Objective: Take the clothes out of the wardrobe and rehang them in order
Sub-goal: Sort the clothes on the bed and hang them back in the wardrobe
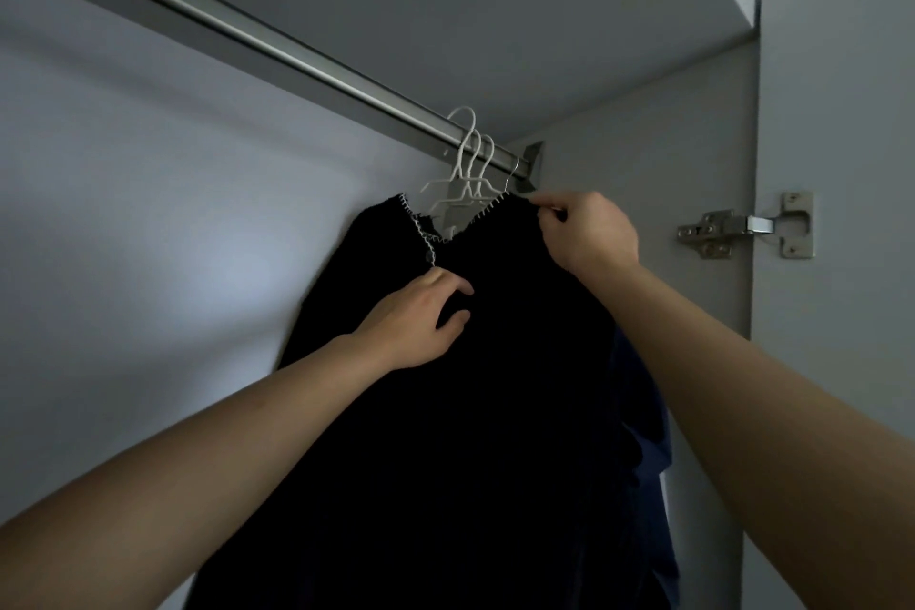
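Two bare forearms reach up from the lower corners toward the clothes. The left hand lies on the front of a black garment, just below the neckline, its fingers loosely bent against the cloth; I cannot tell whether it pinches any of it. The garment hangs long and straight down, its length running top to bottom, front turned toward the person, with pale zigzag stitching along the open neck edge. No label or writing can be read on it.

Inside the wardrobe, a metal rail slants from the upper left down to the right, ending at the side wall. Three white hangers crowd together near that right end, hooks over the rail, with one thin metal hook just beyond them.

The right hand pinches the garment's shoulder edge, just under the end of the rail. Behind the black cloth, a dark blue garment shows at the right. Farther right, a metal hinge sits on the wardrobe frame.
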